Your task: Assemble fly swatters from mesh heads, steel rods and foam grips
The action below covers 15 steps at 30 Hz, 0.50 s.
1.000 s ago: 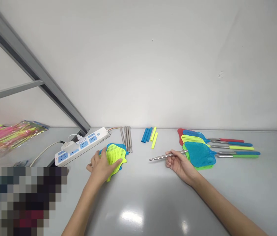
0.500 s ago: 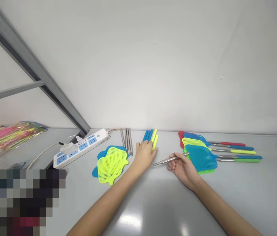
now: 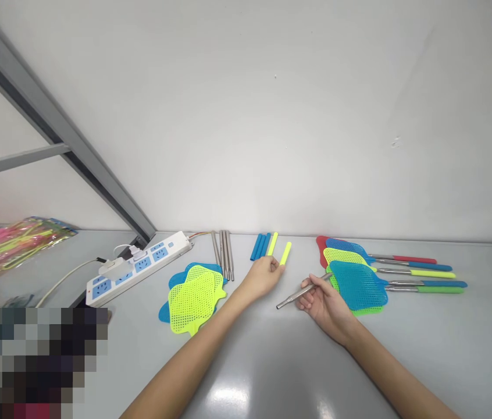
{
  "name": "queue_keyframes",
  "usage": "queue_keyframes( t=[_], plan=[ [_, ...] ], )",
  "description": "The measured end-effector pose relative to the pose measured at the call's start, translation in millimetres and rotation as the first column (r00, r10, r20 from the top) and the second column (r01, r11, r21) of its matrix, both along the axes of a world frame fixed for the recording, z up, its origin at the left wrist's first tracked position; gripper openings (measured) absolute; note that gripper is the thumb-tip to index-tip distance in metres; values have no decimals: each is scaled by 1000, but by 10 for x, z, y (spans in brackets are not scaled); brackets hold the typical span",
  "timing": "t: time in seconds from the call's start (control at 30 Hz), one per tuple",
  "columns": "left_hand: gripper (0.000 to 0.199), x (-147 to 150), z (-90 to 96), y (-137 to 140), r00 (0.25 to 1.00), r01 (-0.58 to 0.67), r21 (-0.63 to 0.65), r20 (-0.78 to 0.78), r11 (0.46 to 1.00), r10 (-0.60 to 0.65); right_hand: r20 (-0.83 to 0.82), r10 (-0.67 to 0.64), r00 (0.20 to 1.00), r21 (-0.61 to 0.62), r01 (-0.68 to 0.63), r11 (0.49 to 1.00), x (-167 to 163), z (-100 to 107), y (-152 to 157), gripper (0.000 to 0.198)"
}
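My left hand (image 3: 265, 276) is closed on the lower end of a yellow handle grip (image 3: 286, 252), just above the table. Another yellow grip (image 3: 273, 243) and blue handle grips (image 3: 260, 247) lie right behind that hand. My right hand (image 3: 322, 305) holds a metal telescopic rod (image 3: 290, 299) between thumb and fingers, its narrow end pointing left. To the left lie yellow fly swatter heads (image 3: 190, 302) over blue ones (image 3: 164, 312), and several bare metal rods (image 3: 227, 256). Fly swatters with rods and coloured grips, among them a blue one (image 3: 359, 285), lie stacked beside my right hand.
A white power strip (image 3: 141, 267) with plugs and cables lies at the left of the grey table (image 3: 481, 349). Beyond it are plastic-wrapped colourful goods (image 3: 19, 244). A metal frame post (image 3: 97, 169) slants down to the table near the wall (image 3: 298, 128).
My left hand has drawn back towards me and pulled one yellow grip rightward, away from the other grips. My right hand still holds the rod, its narrow end now slightly lower.
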<state>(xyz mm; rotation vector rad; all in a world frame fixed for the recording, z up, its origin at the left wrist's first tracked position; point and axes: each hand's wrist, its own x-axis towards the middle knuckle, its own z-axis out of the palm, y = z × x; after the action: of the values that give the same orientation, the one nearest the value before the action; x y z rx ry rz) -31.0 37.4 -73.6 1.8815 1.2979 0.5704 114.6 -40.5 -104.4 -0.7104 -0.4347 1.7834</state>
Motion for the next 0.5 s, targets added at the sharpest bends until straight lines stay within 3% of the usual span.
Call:
queue_keyframes(
  t=[0.13,0.2,0.5],
  plan=[
    [30,60,-16,-81,956,131,-189,283,973,-74,6,0,1000,-17,0,1000,6,-26,4,28],
    [34,143,-65,-120,912,162,-255,408,953,-46,15,-8,1000,-27,8,1000,1,-27,8,29],
    [38,642,-268,-118,643,30,-338,727,941,241,-29,19,999,-36,-20,999,-17,26,0,38]
  ],
)
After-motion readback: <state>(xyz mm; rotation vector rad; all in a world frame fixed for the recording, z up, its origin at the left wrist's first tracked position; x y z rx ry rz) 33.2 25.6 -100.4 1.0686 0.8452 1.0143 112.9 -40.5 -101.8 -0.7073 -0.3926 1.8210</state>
